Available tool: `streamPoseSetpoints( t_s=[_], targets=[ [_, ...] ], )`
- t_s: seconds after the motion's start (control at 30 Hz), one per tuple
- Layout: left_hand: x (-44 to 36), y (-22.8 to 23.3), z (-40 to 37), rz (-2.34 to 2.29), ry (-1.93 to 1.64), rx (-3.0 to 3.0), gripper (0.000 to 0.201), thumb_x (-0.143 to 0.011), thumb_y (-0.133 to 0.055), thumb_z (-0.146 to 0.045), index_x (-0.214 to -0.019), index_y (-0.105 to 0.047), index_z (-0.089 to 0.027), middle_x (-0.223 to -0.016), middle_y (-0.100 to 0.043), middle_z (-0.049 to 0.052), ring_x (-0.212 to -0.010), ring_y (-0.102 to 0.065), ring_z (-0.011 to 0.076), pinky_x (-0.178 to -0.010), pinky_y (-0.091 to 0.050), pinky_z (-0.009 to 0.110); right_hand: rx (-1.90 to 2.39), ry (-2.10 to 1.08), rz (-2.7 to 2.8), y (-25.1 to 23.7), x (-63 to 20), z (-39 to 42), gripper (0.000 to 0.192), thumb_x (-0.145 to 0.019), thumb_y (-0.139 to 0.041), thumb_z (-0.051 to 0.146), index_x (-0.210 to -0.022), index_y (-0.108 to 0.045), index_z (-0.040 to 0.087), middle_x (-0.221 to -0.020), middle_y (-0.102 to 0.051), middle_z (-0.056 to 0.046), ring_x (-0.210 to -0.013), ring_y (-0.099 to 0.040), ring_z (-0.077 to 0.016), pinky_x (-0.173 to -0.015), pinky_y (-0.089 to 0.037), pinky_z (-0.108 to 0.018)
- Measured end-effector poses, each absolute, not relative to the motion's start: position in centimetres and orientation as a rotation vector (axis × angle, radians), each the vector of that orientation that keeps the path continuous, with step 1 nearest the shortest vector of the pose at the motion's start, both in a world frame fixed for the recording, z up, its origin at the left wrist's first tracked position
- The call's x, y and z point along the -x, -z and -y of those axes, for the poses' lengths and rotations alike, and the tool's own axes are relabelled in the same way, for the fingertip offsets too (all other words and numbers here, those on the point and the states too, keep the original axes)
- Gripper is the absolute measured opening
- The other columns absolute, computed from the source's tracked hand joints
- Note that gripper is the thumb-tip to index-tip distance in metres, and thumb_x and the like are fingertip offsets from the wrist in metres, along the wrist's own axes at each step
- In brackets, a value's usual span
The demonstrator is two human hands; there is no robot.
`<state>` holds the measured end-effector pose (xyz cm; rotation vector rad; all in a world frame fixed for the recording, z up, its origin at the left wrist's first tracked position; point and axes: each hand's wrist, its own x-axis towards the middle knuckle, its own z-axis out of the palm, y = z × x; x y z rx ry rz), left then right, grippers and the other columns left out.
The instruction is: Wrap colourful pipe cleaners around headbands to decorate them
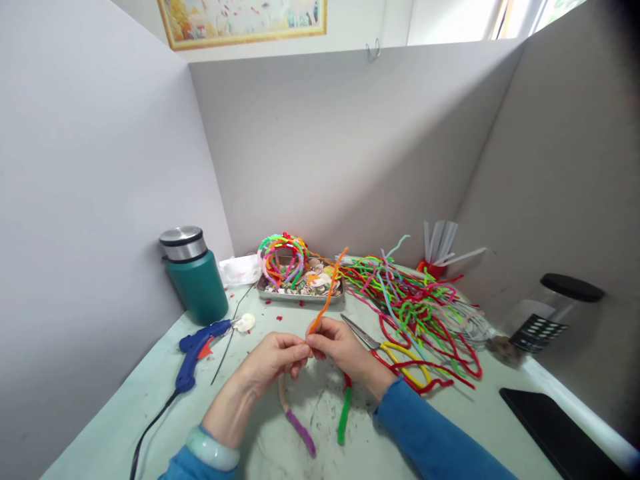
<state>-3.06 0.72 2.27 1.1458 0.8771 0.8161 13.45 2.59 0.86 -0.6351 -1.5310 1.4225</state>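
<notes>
Left hand; right hand; both pinching; orange pipe cleaner between them, slanting up

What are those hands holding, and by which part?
The left hand and right hand pinch a fuzzy orange strand at its lower visible part; the upper end sticks up free.

The way left was blocked by a tall green metal bottle and blue plastic glue gun, the right by yellow-handled metal scissors. Room was left between the left hand and the shallow silver metal tray.
</notes>
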Motion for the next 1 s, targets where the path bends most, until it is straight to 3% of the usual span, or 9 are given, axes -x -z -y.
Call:
streamPoseSetpoints(
  t_s=[0.3, 0.57, 0.8, 1.0],
  targets=[
    [3.10, -2.21, -0.95, -0.880, -0.862, -1.036, 0.032, -0.074, -0.064, -0.040, -0.080, -0.067, -0.009, -0.075, -0.065, 0.006, -0.043, -0.050, 0.0064, -0.040, -0.042, 0.020, 0.792, -1.353, 1.421, -0.84, -13.51, -3.14, 0.017, -0.072, -0.064, 0.030, -0.073, -0.061, 0.014, -0.057, -0.051, 0.004, -0.049, -0.040, -0.0071, -0.048, -0.031, -0.021],
    [3.01, -1.96, -1.05, -0.935, -0.873, -1.105, 0.031, -0.072, -0.066, -0.040, -0.079, -0.067, -0.009, -0.074, -0.066, 0.006, -0.040, -0.047, 0.0043, -0.041, -0.041, 0.018, 0.822, -1.338, 1.442, -1.09, -13.42, -2.93, 0.016, -0.070, -0.064, 0.030, -0.071, -0.062, 0.014, -0.059, -0.054, 0.003, -0.048, -0.040, -0.0072, -0.047, -0.030, -0.021],
    [2.83, -2.49, -0.70, -0.938, -0.825, -1.239, 0.026, -0.070, -0.068, -0.036, -0.068, -0.065, -0.010, -0.065, -0.065, 0.005, -0.042, -0.050, 0.0061, -0.046, -0.040, 0.019, 0.824, -1.301, 1.407, -1.07, -13.80, -3.03, 0.015, -0.072, -0.063, 0.029, -0.067, -0.057, 0.016, -0.052, -0.046, 0.006, -0.047, -0.039, -0.0074, -0.046, -0.030, -0.021],
    [2.74, -2.71, -0.90, -1.082, -0.957, -1.214, 0.030, -0.069, -0.067, -0.041, -0.070, -0.064, -0.011, -0.070, -0.066, 0.005, -0.042, -0.051, 0.0069, -0.046, -0.040, 0.020, 0.855, -1.369, 1.436, -1.00, -13.70, -3.07, 0.019, -0.074, -0.062, 0.033, -0.071, -0.060, 0.014, -0.053, -0.050, 0.005, -0.046, -0.040, -0.0073, -0.046, -0.030, -0.021]
  ],
)
